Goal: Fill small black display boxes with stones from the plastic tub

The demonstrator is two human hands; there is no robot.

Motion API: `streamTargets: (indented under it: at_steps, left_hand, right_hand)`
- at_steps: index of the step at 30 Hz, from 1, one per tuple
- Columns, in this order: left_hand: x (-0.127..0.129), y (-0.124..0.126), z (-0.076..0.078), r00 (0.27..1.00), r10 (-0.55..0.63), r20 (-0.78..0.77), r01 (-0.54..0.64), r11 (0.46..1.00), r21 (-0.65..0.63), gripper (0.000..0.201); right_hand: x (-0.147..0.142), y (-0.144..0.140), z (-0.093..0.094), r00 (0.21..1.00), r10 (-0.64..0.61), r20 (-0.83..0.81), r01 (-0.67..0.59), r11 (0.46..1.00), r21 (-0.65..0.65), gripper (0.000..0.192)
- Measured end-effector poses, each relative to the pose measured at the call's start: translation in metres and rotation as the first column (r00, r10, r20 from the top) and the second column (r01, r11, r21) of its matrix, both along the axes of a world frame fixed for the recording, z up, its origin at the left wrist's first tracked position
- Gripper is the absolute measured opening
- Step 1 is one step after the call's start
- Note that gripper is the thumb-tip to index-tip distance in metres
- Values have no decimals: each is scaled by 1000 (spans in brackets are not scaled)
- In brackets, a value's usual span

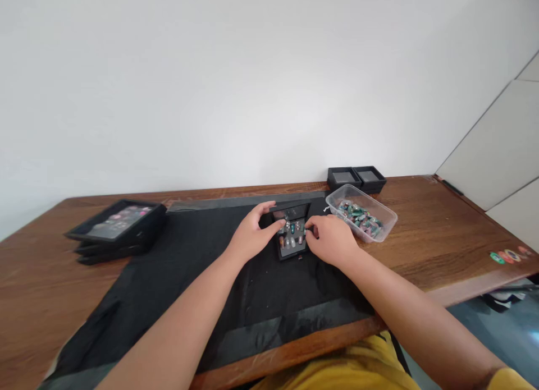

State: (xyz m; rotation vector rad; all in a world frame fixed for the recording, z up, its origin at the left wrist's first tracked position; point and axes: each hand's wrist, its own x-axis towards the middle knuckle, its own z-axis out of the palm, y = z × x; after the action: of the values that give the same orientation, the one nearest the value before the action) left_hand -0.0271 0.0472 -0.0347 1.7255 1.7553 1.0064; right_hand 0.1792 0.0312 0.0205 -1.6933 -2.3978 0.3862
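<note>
A small black box (pixel 289 255) with its lid raised stands on the black cloth (pixel 219 255). In it lie several press-on nails (pixel 293 242) in two rows, some teal, some silvery, some reddish. My left hand (pixel 255 233) grips the box by its left side, thumb over the edge onto the insert, the other fingers by the lid. At the box's right edge is my right hand (pixel 332 239), its fingers curled and pinched together over the nails. Whatever sits between those fingertips is hidden.
A clear plastic tub (pixel 389 217) of teal and pinkish nails is right of my right hand. Two black boxes (pixel 369 179) stand behind it by the wall. Stacked black boxes (pixel 145 224) are at the left. Round stickers (pixel 511 256) mark the wooden table (pixel 438 221).
</note>
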Motion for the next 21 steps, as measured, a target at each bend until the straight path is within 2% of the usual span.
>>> streamTargets:
  at_steps: [2, 6, 11, 21]
  left_hand:
    - [-2, 0, 1, 996, 7, 86, -10, 999, 32, 52]
    - [-6, 0, 1, 994, 0, 114, -3, 999, 33, 47]
    - [-7, -1, 3, 995, -9, 98, 1, 997, 77, 43]
    - [-6, -7, 12, 996, -52, 68, 37, 979, 201, 37]
  right_hand:
    - [-1, -1, 0, 1000, -6, -7, 6, 1000, 4, 24]
    - [-1, -1, -1, 1000, 1, -7, -1, 1000, -4, 24]
    - [0, -1, 0, 1000, 7, -11, -7, 999, -38, 21]
    - [4, -1, -1, 991, 32, -130, -40, 998, -56, 12]
